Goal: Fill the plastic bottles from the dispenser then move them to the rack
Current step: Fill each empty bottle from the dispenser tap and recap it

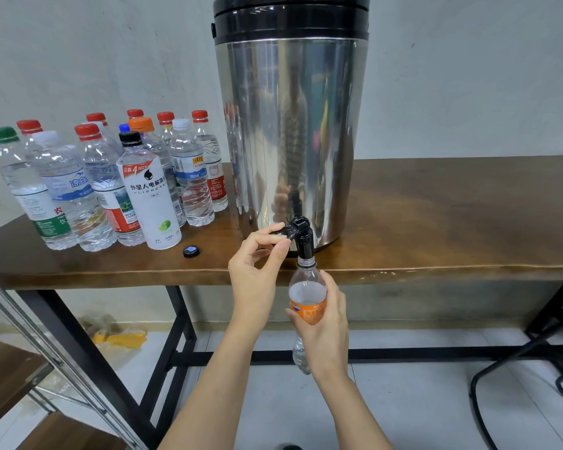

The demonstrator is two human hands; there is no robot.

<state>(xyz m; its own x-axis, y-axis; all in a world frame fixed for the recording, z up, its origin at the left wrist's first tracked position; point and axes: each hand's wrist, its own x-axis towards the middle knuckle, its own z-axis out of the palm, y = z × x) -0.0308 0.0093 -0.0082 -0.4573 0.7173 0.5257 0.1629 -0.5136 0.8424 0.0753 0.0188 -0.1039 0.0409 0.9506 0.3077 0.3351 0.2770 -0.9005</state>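
A tall steel dispenser (293,131) with a black lid stands on the wooden table (436,216). Its black tap (303,235) juts over the table's front edge. My left hand (257,264) pinches the tap's lever. Below the spout, my right hand (322,313) grips a clear plastic bottle (306,293) with an orange label, its open mouth right under the spout. Water shows in the bottle's lower part. A loose black cap (191,251) lies on the table left of the tap.
Several capped plastic bottles (111,186) stand grouped on the table's left side. A metal rack with wooden shelves (30,368) is at the lower left. Black chair legs (533,368) stand at the right, and a yellow bag (117,339) lies on the floor under the table.
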